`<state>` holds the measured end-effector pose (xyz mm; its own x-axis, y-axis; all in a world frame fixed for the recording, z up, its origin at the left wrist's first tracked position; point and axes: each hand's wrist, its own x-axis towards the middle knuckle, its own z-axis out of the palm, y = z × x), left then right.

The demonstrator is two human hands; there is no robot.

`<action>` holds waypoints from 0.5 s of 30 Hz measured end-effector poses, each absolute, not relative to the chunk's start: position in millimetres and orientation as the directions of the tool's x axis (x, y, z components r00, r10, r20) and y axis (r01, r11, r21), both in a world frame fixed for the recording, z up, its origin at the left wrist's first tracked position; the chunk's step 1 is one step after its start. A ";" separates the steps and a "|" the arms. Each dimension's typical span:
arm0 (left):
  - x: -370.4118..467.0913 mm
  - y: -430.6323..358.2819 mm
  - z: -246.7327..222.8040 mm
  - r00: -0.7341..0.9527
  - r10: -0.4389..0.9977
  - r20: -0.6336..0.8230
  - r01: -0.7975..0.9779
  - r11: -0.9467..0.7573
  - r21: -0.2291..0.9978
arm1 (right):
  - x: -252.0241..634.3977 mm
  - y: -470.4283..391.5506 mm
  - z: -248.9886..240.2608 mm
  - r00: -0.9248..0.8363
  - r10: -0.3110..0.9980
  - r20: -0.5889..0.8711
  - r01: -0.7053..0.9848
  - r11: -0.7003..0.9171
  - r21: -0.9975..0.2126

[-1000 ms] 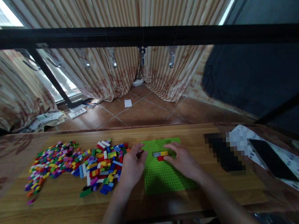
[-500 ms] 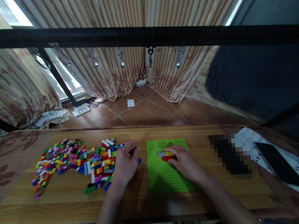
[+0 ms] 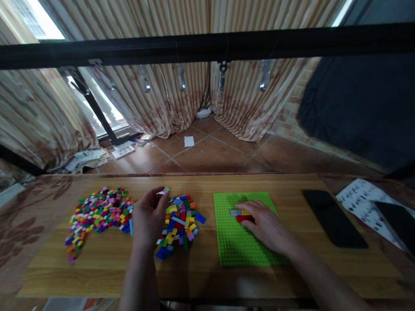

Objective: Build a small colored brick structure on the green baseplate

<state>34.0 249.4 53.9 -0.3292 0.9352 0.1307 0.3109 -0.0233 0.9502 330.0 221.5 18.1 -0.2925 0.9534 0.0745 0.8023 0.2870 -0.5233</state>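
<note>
Bricks of many colours are seen, in the head view, heaped on the worktop. They are partly covered by the left hand, half curled; whether anything is held cannot be told. On the green studded baseplate, joined grey, yellow and red bricks are bracketed by the right hand's slightly parted thumb and fingers; a firm grip cannot be confirmed.

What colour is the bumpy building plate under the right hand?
The studded baseplate is bright green, best seen in the head view.
</note>
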 end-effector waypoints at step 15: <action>13.7 250.3 45.2 -0.363 0.927 0.090 0.252 0.005 0.968 | 291.3 218.4 21.2 -0.327 0.911 0.252 0.766 0.412 -0.494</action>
